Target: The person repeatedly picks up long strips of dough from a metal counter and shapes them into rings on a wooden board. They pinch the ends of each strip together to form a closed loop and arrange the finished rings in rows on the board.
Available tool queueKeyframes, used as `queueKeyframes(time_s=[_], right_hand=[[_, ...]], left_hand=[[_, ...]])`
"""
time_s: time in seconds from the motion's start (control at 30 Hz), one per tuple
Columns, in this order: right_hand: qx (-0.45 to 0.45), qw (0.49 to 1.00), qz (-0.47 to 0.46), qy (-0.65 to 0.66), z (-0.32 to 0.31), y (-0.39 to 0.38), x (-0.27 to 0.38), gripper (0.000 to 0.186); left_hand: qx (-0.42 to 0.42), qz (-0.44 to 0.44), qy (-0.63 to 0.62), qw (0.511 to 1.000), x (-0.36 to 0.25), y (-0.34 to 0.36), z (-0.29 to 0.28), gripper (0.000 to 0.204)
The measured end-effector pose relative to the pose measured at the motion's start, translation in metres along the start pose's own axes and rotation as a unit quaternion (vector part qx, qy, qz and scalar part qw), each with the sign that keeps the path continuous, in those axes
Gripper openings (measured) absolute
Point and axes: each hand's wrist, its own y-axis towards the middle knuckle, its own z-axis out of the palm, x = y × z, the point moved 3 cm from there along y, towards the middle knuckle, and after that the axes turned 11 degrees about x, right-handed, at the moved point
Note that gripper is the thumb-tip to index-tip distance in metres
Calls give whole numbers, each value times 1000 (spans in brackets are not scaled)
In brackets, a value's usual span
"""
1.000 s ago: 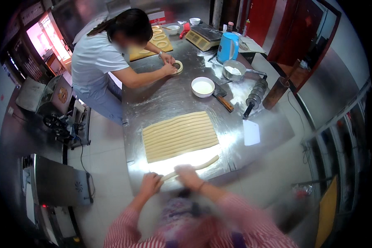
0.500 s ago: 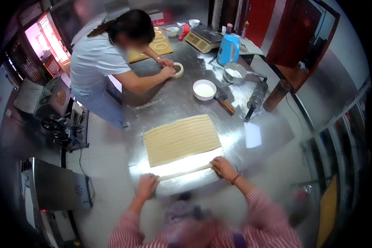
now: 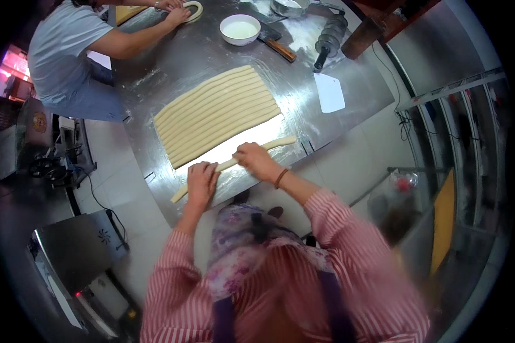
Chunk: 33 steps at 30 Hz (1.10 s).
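A long pale dough strip (image 3: 281, 142) lies slantwise along the near edge of the steel table (image 3: 332, 131). My left hand (image 3: 201, 182) is closed over it left of its middle, with the strip's end sticking out beyond. To the right, my right hand (image 3: 256, 159) grips the strip with curled fingers. Only a short stretch of dough shows between the two hands. Just beyond them is a flat sheet of dough (image 3: 217, 114), made of several parallel strips lying side by side.
A white bowl of pale liquid or powder (image 3: 240, 30) stands beyond the sheet, beside a wooden-handled blade (image 3: 280, 50). A white scraper (image 3: 329, 92) and a ridged roller (image 3: 331, 40) lie at the right. Far left, another person (image 3: 77, 46) handles a dough ring (image 3: 194, 11).
The view has tipped downward. Both my hands have moved inward from the strip's ends toward its middle, so the ends now show outside them.
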Motion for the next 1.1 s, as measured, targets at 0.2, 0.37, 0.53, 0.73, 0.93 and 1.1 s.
queueKeyframes(time_s=[0.2,0.37,0.53,0.73,0.93,1.1], right_hand=[[-83,991,100,14,-58,-76,-80,16],[-152,974,169,-15,-2,-111,-90,13],[-125,940,318,3,-63,-179,-4,8],[-202,785,558,176,-32,-391,93,9],[-305,607,715,169,19,-590,231,13],[-431,436,786,75,47,-722,334,18]], left_hand=[[-40,-8,34,999,40,-35,-19,24],[41,1,38,998,67,-55,-9,20],[160,10,36,986,3,7,-53,21],[302,288,5,909,-160,117,-10,19],[381,540,55,748,-450,69,97,17],[394,672,40,626,-645,-31,187,19]])
